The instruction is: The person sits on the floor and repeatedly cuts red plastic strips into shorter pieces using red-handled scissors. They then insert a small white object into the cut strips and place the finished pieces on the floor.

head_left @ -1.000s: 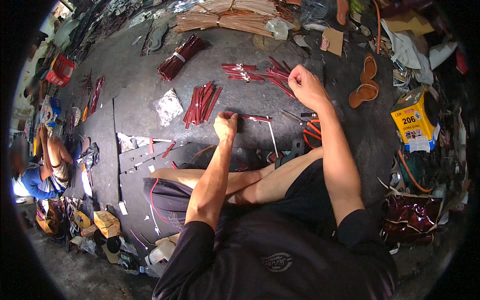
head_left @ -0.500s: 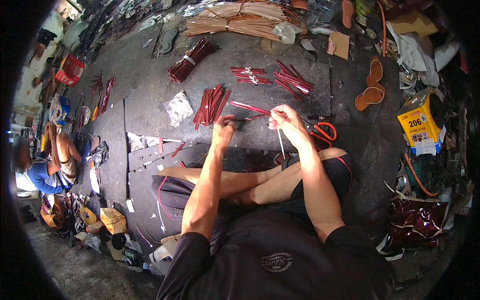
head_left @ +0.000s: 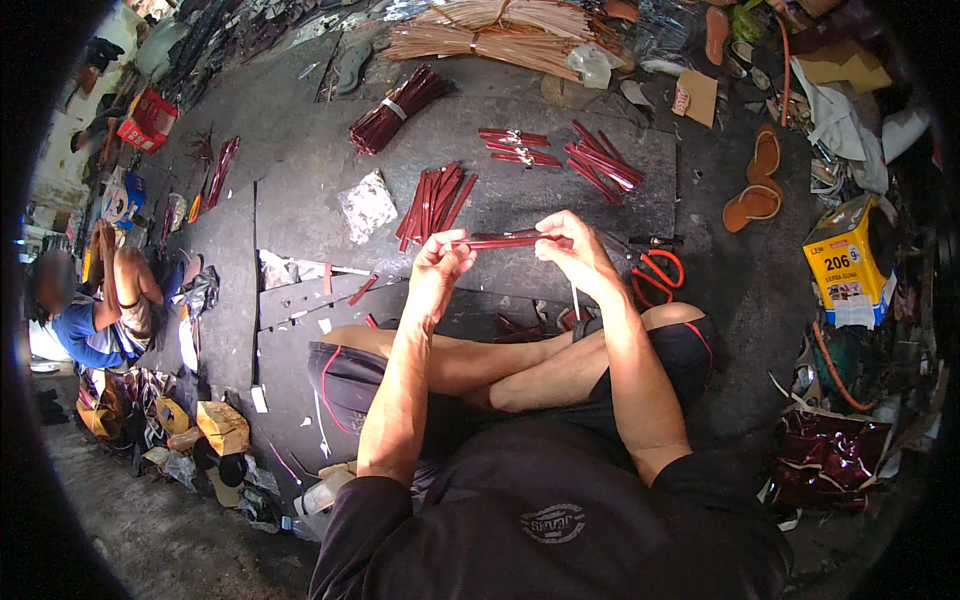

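Between my two hands a glossy dark-red strip (head_left: 500, 241) is stretched level, perhaps more than one layer. My left hand (head_left: 438, 272) pinches its left end. My right hand (head_left: 580, 258) pinches the right end, and a thin white strip (head_left: 575, 300) hangs below that hand. Just beyond my left hand lies a loose pile of red strips (head_left: 436, 205). A second loose pile (head_left: 603, 163) and some small tied bundles (head_left: 518, 148) lie farther off. Next to my right knee are orange-handled scissors (head_left: 658, 278).
A clear bag of white bits (head_left: 367, 207) and a large banded red bundle (head_left: 397, 112) lie on the dark mat. Pale sticks (head_left: 490, 45) are stacked at the back. Right: sandals (head_left: 754, 203) and a yellow box (head_left: 845, 262). Another person (head_left: 90, 325) sits far left.
My left hand has come to the strip's left end and now grips it. The strip has gone from slanting to level. The whole view has shifted slightly.
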The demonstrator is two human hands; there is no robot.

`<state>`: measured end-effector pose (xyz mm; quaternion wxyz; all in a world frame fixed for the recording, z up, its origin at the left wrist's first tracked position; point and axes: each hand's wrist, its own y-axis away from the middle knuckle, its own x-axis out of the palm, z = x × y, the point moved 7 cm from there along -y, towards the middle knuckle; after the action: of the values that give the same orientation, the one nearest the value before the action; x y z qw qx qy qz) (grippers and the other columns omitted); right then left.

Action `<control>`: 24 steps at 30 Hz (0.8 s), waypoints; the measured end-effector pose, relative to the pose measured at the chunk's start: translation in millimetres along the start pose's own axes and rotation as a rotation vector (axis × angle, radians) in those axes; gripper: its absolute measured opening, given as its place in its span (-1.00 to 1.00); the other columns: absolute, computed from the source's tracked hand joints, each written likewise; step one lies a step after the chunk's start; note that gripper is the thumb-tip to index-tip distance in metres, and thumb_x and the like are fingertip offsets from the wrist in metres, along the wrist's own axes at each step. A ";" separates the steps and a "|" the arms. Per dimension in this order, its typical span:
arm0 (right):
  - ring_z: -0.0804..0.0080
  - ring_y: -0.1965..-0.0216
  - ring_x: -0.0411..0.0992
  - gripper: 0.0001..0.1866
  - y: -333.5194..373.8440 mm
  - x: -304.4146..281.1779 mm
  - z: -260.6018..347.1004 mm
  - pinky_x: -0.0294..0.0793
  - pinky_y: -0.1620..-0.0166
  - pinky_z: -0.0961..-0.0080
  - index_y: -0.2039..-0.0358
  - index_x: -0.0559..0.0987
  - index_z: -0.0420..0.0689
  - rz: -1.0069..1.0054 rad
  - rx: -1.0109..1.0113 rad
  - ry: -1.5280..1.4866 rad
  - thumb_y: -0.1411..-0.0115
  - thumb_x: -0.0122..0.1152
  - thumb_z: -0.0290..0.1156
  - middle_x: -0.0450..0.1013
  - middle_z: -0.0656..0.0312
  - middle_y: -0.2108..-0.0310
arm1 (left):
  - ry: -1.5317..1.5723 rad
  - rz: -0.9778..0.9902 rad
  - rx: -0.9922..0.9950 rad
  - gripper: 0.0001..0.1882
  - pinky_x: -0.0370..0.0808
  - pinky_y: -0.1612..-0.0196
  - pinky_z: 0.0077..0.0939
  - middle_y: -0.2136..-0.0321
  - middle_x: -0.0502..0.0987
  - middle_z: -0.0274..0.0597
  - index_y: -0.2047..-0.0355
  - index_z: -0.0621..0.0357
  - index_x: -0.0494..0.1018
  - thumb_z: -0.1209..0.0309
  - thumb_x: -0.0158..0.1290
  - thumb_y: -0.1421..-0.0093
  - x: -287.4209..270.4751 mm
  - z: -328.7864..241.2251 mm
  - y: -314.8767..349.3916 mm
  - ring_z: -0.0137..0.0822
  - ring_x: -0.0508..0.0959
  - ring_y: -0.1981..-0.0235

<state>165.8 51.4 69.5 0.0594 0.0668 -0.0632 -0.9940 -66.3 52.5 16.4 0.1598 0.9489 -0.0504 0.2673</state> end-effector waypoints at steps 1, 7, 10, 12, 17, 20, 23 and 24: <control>0.50 0.34 0.48 -0.85 0.4 0.5 -0.5 0.52 0.21 0.57 0.19 0.51 -0.23 -0.005 0.034 -0.062 -0.23 0.17 -0.50 0.49 0.16 0.31 | 0.005 -0.022 0.004 -0.81 0.52 0.12 -0.57 0.31 0.55 -0.30 0.12 0.18 0.47 0.44 0.08 -0.27 -0.1 -0.5 0.6 -0.41 0.56 0.25; 0.51 0.35 0.49 -0.84 -1.4 -0.8 -40.4 0.54 0.28 0.59 0.18 0.51 -0.26 0.021 0.199 -0.168 -0.23 0.16 -0.53 0.49 0.20 0.35 | -0.083 -0.134 -0.124 -0.76 0.50 0.18 -0.64 0.30 0.55 -0.26 0.09 0.26 0.46 0.47 0.09 -0.25 -14.7 20.3 -3.8 -0.42 0.57 0.27; 0.52 0.39 0.49 -0.85 -3.0 0.8 -71.7 0.53 0.31 0.59 0.19 0.52 -0.25 0.044 0.293 -0.101 -0.22 0.16 -0.53 0.49 0.22 0.40 | -0.243 -0.135 -0.212 -0.73 0.49 0.24 -0.66 0.35 0.56 -0.23 0.09 0.32 0.46 0.45 0.11 -0.23 -23.9 38.0 -5.4 -0.44 0.56 0.33; 0.53 0.43 0.49 -0.87 -8.6 -2.0 -88.6 0.51 0.36 0.59 0.22 0.53 -0.24 -0.022 0.319 -0.064 -0.20 0.17 -0.54 0.50 0.21 0.43 | -0.359 -0.205 -0.263 -0.70 0.49 0.28 -0.66 0.37 0.56 -0.22 0.09 0.36 0.46 0.43 0.13 -0.22 -24.9 42.7 -7.0 -0.44 0.56 0.37; 0.54 0.46 0.50 -0.91 -24.3 -8.1 -114.5 0.50 0.44 0.57 0.30 0.52 -0.22 -0.157 0.316 -0.064 -0.15 0.19 -0.58 0.51 0.20 0.48 | -0.649 -0.264 -0.199 -0.72 0.50 0.35 -0.59 0.43 0.59 -0.14 0.18 0.32 0.50 0.36 0.15 -0.18 -42.3 44.8 -43.7 -0.39 0.58 0.44; 0.52 0.47 0.50 -0.90 -26.6 -11.0 -121.2 0.50 0.45 0.54 0.30 0.51 -0.21 -0.177 0.352 0.083 -0.15 0.19 -0.58 0.51 0.20 0.48 | -1.061 -0.411 -0.088 -0.61 0.50 0.21 -0.36 0.45 0.62 -0.06 0.30 0.25 0.54 0.13 0.21 -0.09 -44.7 32.9 -55.1 -0.16 0.62 0.36; 0.51 0.49 0.50 -0.89 -26.8 -12.1 -127.6 0.50 0.46 0.53 0.28 0.50 -0.21 -0.192 0.356 0.083 -0.17 0.20 -0.55 0.50 0.20 0.47 | -1.070 -0.439 -0.064 -0.68 0.51 0.21 -0.39 0.44 0.63 -0.10 0.36 0.22 0.56 0.20 0.25 -0.06 -37.5 32.5 -58.1 -0.22 0.63 0.38; 0.51 0.50 0.50 -0.90 -26.3 -12.6 -126.2 0.49 0.47 0.53 0.28 0.50 -0.22 -0.194 0.349 0.093 -0.17 0.20 -0.54 0.50 0.19 0.47 | -1.040 -0.427 -0.021 -0.70 0.50 0.23 -0.41 0.45 0.63 -0.12 0.36 0.22 0.56 0.23 0.25 -0.06 -34.1 31.3 -53.8 -0.26 0.62 0.39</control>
<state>193.0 64.1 -56.5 -0.0463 0.1274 -0.2249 -0.9649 -70.3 93.3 -41.5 0.1739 0.9433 0.0680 -0.2744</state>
